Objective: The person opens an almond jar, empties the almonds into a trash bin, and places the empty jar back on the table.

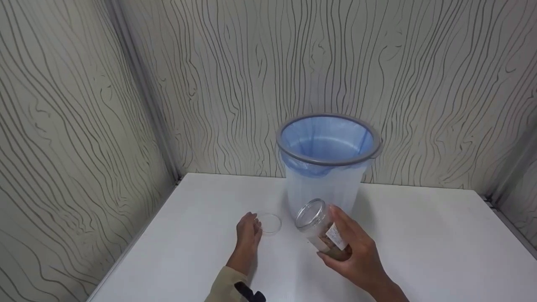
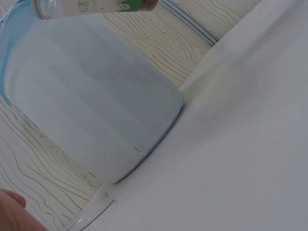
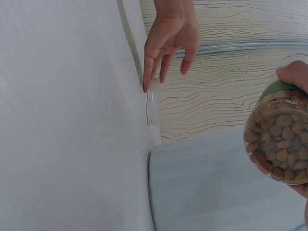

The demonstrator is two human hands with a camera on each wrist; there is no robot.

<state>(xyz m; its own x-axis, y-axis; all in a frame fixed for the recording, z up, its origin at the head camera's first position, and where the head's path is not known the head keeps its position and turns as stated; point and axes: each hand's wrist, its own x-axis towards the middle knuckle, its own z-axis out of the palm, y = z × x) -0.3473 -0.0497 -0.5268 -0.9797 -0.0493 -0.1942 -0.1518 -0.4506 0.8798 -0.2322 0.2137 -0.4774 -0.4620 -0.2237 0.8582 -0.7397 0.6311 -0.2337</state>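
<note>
My right hand (image 1: 361, 253) grips a clear plastic jar (image 1: 314, 230) of brown, almond-like nuts (image 3: 284, 144). Uncapped, the jar tilts with its mouth up and to the left, in front of the bin; a white label shows on its side. The nuts lie toward its base. On the white table, a round clear lid (image 1: 269, 224) lies left of the jar. The fingers of my left hand (image 1: 247, 231) are at the lid's left edge. In the right wrist view these fingers look fairly straight, with the thumb held apart from the lid.
A translucent white bin (image 1: 321, 188) with a grey rim and blue liner (image 1: 327, 136) stands at the back of the white table (image 1: 201, 218), just behind the jar. Panels with a wood-line pattern (image 1: 235, 84) rise behind and at the sides.
</note>
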